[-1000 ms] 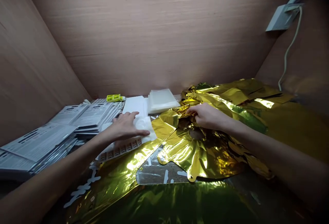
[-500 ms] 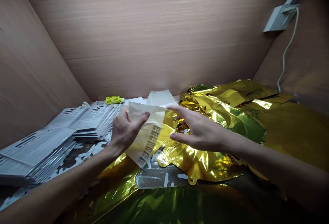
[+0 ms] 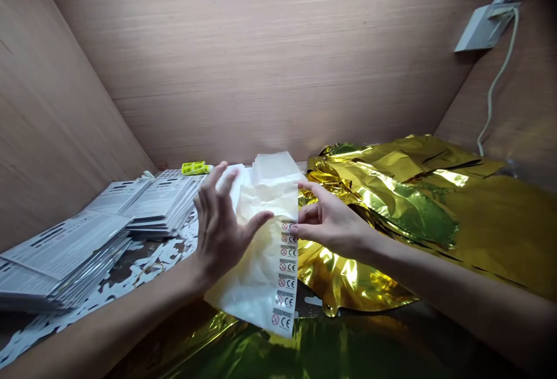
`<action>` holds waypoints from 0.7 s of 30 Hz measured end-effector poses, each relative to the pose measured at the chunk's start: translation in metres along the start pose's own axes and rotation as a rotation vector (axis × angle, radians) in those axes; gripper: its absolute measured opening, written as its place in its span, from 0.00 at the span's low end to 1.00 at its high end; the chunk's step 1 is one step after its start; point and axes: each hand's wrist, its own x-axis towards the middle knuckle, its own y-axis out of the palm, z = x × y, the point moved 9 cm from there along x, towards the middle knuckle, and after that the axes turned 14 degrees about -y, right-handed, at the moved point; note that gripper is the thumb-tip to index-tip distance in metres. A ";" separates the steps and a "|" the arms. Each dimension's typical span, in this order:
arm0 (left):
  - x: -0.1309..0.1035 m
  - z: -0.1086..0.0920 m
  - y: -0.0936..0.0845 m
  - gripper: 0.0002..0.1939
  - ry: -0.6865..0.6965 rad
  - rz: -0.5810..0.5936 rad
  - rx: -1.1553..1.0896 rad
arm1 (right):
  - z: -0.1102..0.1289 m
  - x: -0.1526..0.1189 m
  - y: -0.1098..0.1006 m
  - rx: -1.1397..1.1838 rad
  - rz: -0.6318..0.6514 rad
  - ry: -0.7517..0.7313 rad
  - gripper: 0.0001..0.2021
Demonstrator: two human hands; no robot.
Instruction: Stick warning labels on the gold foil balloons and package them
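A pale translucent sticker sheet (image 3: pixel 256 274), with a column of small CE-marked labels down its right edge, hangs in front of me. My right hand (image 3: pixel 333 219) pinches that right edge between thumb and fingers, beside the upper labels. On the other side, my left hand (image 3: pixel 221 234) is open with its fingers spread and raised. Its thumb lies across the front of the sheet, though whether it presses on it I cannot tell. Shiny gold foil pieces (image 3: pixel 400 210) lie crumpled under and beyond my right arm, one with a small holed tab.
Stacks of printed white cards (image 3: pixel 65 245) stand at the left, with white paper scraps (image 3: pixel 156 266) beside them. A yellow label roll (image 3: pixel 194 168) and a pile of pale sheets (image 3: pixel 276 165) rest by the back panel. A white socket box (image 3: pixel 483 28) with a cable hangs at upper right.
The sticker sheet has moved right and down and turned more upright, its labels facing me. My right hand has closed on its edge. My left hand has let go and spread its fingers.
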 end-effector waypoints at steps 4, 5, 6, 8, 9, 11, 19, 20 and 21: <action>-0.025 -0.034 0.013 0.20 0.369 0.206 -0.014 | -0.005 -0.003 0.010 0.067 0.015 -0.043 0.42; -0.028 -0.035 0.017 0.18 0.377 0.245 -0.027 | -0.006 -0.004 0.012 0.083 0.008 -0.057 0.42; -0.029 -0.033 0.020 0.17 0.365 0.271 -0.038 | -0.007 -0.005 0.013 0.088 0.000 -0.076 0.43; -0.029 -0.029 0.025 0.14 0.321 0.308 -0.078 | -0.008 -0.006 0.015 0.066 -0.003 -0.119 0.45; -0.029 -0.026 0.027 0.13 0.291 0.331 -0.108 | -0.008 -0.007 0.016 0.043 -0.004 -0.144 0.45; -0.026 -0.020 0.030 0.11 0.212 0.362 -0.173 | -0.005 -0.010 0.015 -0.014 -0.013 -0.191 0.42; -0.030 -0.022 0.028 0.08 0.235 0.380 -0.184 | 0.006 -0.019 0.008 -0.365 -0.045 -0.350 0.25; -0.032 -0.023 0.029 0.09 0.249 0.389 -0.168 | 0.007 -0.020 0.008 -0.427 -0.044 -0.366 0.21; -0.033 -0.024 0.031 0.09 0.261 0.399 -0.153 | 0.008 -0.021 0.009 -0.489 -0.042 -0.380 0.17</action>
